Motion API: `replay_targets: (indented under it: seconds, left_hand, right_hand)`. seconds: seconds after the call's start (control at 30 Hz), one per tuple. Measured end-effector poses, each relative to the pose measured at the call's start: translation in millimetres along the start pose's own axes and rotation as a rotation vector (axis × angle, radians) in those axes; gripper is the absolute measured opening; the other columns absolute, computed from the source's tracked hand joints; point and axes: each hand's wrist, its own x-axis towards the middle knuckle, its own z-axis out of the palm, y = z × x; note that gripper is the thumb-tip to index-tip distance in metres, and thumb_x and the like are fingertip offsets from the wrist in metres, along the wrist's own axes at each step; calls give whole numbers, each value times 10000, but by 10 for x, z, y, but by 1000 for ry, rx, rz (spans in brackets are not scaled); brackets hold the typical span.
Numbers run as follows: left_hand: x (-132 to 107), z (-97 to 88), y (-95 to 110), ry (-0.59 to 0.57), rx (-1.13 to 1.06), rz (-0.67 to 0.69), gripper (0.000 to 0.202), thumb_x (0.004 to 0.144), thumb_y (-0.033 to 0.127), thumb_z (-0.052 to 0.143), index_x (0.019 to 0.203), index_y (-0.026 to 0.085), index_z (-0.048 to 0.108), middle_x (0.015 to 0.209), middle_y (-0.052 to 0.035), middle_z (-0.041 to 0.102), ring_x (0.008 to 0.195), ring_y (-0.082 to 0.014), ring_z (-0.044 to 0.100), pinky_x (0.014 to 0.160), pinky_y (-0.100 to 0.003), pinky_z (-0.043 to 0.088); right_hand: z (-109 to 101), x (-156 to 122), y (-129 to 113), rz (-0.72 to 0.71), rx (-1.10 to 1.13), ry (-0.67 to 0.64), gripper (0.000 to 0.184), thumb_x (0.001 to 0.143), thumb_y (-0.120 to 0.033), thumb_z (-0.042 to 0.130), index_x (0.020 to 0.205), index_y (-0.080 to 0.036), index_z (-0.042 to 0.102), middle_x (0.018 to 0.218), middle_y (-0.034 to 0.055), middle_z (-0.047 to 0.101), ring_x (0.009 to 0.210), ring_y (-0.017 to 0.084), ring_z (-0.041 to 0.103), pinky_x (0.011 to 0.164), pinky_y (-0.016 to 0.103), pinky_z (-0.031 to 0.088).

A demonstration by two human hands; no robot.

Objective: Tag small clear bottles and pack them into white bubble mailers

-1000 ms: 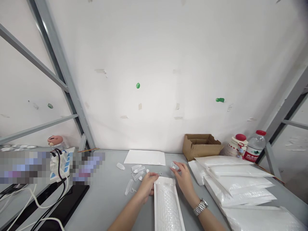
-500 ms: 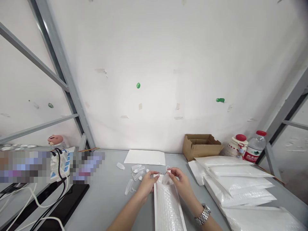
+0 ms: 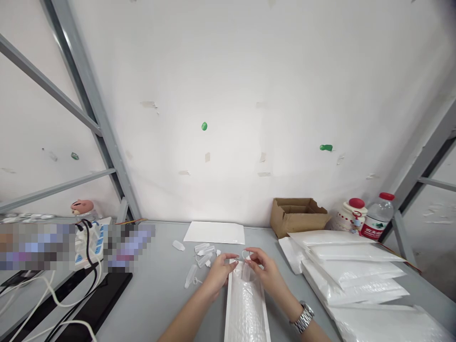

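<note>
A white bubble mailer [image 3: 248,308] lies toward me at the table's near edge. My left hand [image 3: 223,271] pinches its upper left corner, thumb on top. In my right hand [image 3: 263,266] is a small clear plastic dropper bottle [image 3: 246,272], gripped near its looped cap. The bottle hangs upright at the mailer's top end; I cannot tell whether it is inside the bag or in front of it. Left of my hands, several similar small bottles [image 3: 204,260] lie loose on the grey table [image 3: 156,294], one bottle [image 3: 191,276] nearest my left forearm.
A flat white sheet or mailer [image 3: 214,232] lies by the wall. On the right are a stack of bubble mailers [image 3: 356,275], an open cardboard box [image 3: 301,221], a jar [image 3: 351,216] and a water bottle [image 3: 379,213]. A power strip [image 3: 89,244] with cables stands left.
The small bottle has moved slightly left and turned more upright at the mailer's top. The mailer's lower part has swung a little to the left.
</note>
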Motion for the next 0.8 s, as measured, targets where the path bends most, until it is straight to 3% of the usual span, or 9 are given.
replay_targets:
  seconds: [0.1, 0.27, 0.43, 0.67, 0.8]
  left_hand:
    - [-10, 12, 2, 8, -22, -8, 445, 606, 453, 666, 958, 189, 597, 684, -7, 627, 614, -162, 580, 552, -246, 389]
    - [-18, -6, 37, -16, -79, -40, 467, 605, 457, 672, 974, 180, 595, 693, -20, 635, 619, -167, 588, 569, -257, 402]
    - [-43, -1, 72, -1, -99, -58, 478, 578, 453, 692, 953, 175, 592, 708, -23, 637, 656, -181, 599, 595, -274, 413]
    - [-14, 31, 26, 9, -142, 70, 515, 546, 439, 698, 955, 149, 581, 727, -44, 646, 723, -211, 603, 696, -326, 423]
    - [-15, 28, 24, 88, -129, 81, 456, 563, 429, 685, 912, 152, 593, 790, -48, 650, 775, -219, 599, 730, -332, 419]
  right_hand:
    - [-8, 16, 40, 37, 25, -5, 307, 749, -432, 562, 941, -195, 591, 653, -17, 564, 637, 159, 547, 618, 278, 443]
    - [-20, -36, -40, -45, -47, 124, 273, 793, -400, 521, 979, -207, 573, 781, 33, 608, 744, 184, 570, 679, 293, 447]
    - [-12, -59, -96, -38, -105, 8, 214, 783, -374, 536, 932, -233, 595, 771, 17, 622, 737, 180, 574, 692, 301, 451]
    - [6, 34, 44, 163, 219, -98, 246, 666, -390, 632, 784, -195, 540, 529, -47, 551, 522, 145, 544, 538, 274, 439]
    - [46, -21, -5, 67, 122, 3, 212, 724, -363, 591, 855, -197, 572, 642, -6, 611, 630, 171, 584, 607, 290, 458]
